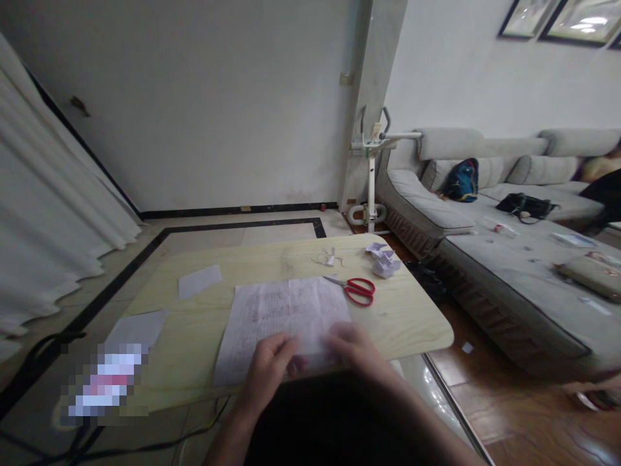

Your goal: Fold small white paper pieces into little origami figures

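A creased white sheet of paper point(286, 317) with faint print lies on the light wooden table point(417, 323). My left hand point(268, 372) rests on the sheet's near edge with its fingers curled and pinched on the paper. My right hand point(354, 349) sits beside it on the same edge; it is blurred, with fingers bent onto the paper. Red-handled scissors point(356, 290) lie just past the sheet's far right corner, apart from both hands.
Folded white paper pieces point(383, 261) and small scraps point(330, 257) lie at the table's far side. Two loose paper sheets point(200, 281) point(138, 329) lie on the left. A grey sofa point(514, 259) with bags stands to the right. Cables run across the floor at lower left.
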Available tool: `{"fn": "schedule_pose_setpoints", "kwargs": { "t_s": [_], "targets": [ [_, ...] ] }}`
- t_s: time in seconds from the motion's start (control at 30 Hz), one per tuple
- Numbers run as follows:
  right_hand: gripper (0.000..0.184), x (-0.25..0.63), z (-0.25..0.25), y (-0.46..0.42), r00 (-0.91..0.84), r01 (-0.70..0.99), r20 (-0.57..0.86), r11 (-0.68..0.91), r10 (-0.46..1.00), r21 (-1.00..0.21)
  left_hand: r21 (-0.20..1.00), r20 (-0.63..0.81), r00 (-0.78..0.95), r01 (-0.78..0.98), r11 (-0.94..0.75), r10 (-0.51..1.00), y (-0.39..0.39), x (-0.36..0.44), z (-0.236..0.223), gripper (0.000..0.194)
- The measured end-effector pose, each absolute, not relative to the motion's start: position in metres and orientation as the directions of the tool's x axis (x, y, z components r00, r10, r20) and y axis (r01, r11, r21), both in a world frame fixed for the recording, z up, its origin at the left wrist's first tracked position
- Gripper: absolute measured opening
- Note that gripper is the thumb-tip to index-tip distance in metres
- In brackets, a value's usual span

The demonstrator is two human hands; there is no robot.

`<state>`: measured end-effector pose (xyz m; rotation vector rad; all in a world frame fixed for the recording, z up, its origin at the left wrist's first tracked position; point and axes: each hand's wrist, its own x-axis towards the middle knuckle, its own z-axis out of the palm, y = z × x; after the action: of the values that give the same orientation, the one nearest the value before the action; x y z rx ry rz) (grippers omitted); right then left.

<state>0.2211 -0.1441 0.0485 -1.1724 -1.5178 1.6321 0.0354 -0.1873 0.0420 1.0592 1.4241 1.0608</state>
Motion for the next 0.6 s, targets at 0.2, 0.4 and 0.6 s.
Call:
{"fn": "schedule_pose_setpoints", "kwargs": {
  "t_s": [0.2, 0.4, 0.6],
  "targets": [
    [0.041, 0.221, 0.048, -0.148, -0.451, 0.115, -0.125, -0.082, 0.884, -0.99, 0.962, -0.263, -0.145, 0.037, 0.271, 0.954, -0.185, 0.046, 0.039, 0.03],
    [0.028, 0.219, 0.049, -0.145, -0.434, 0.133, -0.029, 0.032, 0.901, -0.991, 0.962, -0.184, -0.144, 0.177, 0.208, 0.972, -0.189, 0.051, 0.043, 0.027],
    [0.023, 0.213, 0.046, -0.141, -0.398, 0.12, -0.033, 0.017, 0.917, -0.993, 0.92, -0.054, -0.028, 0.386, 0.061, 0.998, -0.195, 0.055, 0.049, 0.025]
  ]
}}
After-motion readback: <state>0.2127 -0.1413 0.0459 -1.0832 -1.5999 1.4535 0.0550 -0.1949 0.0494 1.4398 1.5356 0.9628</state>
